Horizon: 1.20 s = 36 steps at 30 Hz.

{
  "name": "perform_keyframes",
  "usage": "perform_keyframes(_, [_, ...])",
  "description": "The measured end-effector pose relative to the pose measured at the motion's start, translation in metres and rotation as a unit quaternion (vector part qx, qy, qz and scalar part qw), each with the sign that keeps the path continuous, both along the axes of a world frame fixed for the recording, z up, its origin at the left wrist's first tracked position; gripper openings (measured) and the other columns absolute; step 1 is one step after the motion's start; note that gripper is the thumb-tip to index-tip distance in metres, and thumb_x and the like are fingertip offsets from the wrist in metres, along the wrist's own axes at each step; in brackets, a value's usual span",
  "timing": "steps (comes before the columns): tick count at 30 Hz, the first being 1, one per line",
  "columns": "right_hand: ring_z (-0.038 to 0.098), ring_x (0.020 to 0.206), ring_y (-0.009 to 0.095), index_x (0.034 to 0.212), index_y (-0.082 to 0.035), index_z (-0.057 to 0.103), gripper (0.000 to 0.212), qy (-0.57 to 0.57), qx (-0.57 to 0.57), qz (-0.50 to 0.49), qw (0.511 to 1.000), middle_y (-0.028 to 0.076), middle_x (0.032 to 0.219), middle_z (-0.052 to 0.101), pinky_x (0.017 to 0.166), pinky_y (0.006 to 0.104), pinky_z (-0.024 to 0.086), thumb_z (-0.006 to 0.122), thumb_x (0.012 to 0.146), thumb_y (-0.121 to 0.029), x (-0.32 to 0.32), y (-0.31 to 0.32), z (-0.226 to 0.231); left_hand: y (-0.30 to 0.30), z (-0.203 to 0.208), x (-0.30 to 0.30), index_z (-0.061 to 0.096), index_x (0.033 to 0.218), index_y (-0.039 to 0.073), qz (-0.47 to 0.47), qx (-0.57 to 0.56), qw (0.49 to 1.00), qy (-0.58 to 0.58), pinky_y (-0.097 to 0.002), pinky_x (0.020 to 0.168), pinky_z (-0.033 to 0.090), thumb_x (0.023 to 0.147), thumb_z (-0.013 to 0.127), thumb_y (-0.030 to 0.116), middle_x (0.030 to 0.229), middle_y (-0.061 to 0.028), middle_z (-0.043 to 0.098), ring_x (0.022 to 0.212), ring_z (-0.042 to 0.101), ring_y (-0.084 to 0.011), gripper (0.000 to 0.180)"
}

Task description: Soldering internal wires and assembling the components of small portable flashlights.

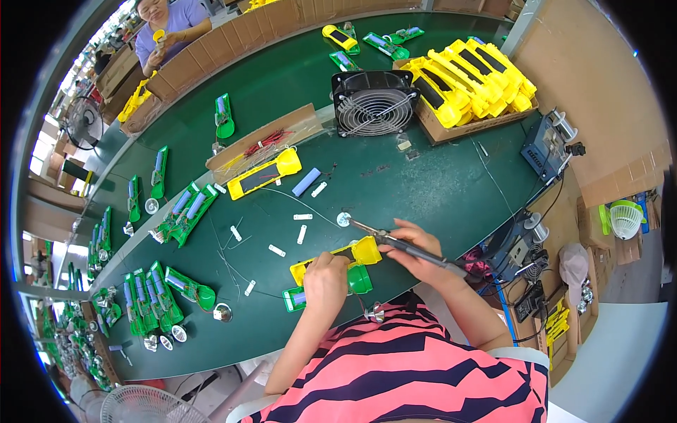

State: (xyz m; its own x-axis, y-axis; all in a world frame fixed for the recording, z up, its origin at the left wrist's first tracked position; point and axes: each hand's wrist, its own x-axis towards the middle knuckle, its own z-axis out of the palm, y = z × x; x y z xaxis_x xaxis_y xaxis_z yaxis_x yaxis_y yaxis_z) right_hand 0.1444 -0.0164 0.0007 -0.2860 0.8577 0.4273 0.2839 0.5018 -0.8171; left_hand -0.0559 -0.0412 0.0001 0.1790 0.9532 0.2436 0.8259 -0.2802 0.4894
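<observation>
My left hand (326,283), fingers closed, grips a yellow plastic lamp housing (366,249) in front of me. Under it lies a green housing half (360,280) with a blue battery cell (299,298). A shiny reflector cup (375,312) sits at the table's near edge, beside the green half. In my right hand (425,252) is a soldering iron (416,251) with a dark handle, slanting up to the left. Its tip reaches toward a small round whitish disc (343,219) on the table; whether they touch I cannot tell.
Small white parts (302,217) and thin wires lie left of my hands. Green housings with cells (151,299) stand at left. Farther back are a black fan (375,106) and a box of yellow housings (469,81). Soldering stations (544,144) line the right. A person sits across.
</observation>
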Motion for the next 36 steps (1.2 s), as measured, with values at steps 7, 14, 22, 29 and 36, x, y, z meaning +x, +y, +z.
perform_keyframes(7, [0.060, 0.065, 0.013, 0.084, 0.001, 0.056, 0.013, 0.157, -0.211, 0.020, 0.965, 0.006, 0.080, 0.058, 0.058, 0.0233, 0.047, 0.062, 0.075, -0.006, 0.018, 0.008, 0.008, 0.004, 0.001, 0.003, 0.060, 0.069, 0.003, -0.008, -0.013, 1.000, -0.014, -0.0358, 0.054, 0.045, 0.066, 0.058, 0.004, 0.065, -0.0113, 0.053, 0.059, 0.055, -0.0273, 0.004])
perform_keyframes(14, [0.058, 0.059, 0.010, 0.085, 0.000, 0.054, 0.016, 0.085, -0.279, 0.045, 0.956, 0.005, 0.072, 0.057, 0.054, 0.0221, 0.046, 0.062, 0.072, -0.006, 0.015, 0.018, 0.001, 0.006, 0.002, 0.003, 0.060, 0.067, 0.003, -0.004, -0.011, 1.000, -0.001, -0.0356, 0.053, 0.045, 0.066, 0.057, 0.005, 0.064, -0.0112, 0.052, 0.057, 0.055, -0.0272, 0.003])
perform_keyframes(22, [0.058, 0.064, 0.011, 0.086, 0.000, 0.054, 0.016, 0.097, -0.264, 0.049, 0.958, 0.005, 0.074, 0.056, 0.054, 0.0224, 0.046, 0.061, 0.073, -0.005, 0.014, 0.016, -0.012, 0.005, 0.000, 0.002, 0.059, 0.065, 0.003, 0.008, -0.017, 1.000, -0.020, -0.0358, 0.052, 0.045, 0.066, 0.057, 0.005, 0.063, -0.0114, 0.052, 0.057, 0.055, -0.0271, 0.003])
perform_keyframes(29, [0.059, 0.067, 0.013, 0.087, 0.003, 0.053, 0.015, 0.146, -0.280, 0.062, 0.947, 0.006, 0.082, 0.052, 0.057, 0.0231, 0.048, 0.059, 0.075, -0.004, 0.018, 0.017, -0.022, 0.006, -0.001, 0.003, 0.059, 0.065, 0.004, 0.005, -0.009, 1.000, -0.009, -0.0360, 0.052, 0.044, 0.067, 0.057, 0.006, 0.063, -0.0112, 0.051, 0.057, 0.055, -0.0272, 0.003])
perform_keyframes(36, [0.057, 0.066, 0.014, 0.090, 0.002, 0.052, 0.015, 0.208, -0.320, 0.080, 0.921, 0.006, 0.081, 0.052, 0.061, 0.0244, 0.047, 0.058, 0.077, -0.003, 0.023, 0.013, -0.022, 0.006, -0.002, 0.004, 0.059, 0.066, 0.004, 0.003, -0.001, 1.000, 0.000, -0.0359, 0.052, 0.044, 0.067, 0.056, 0.006, 0.063, -0.0114, 0.051, 0.057, 0.055, -0.0274, 0.003])
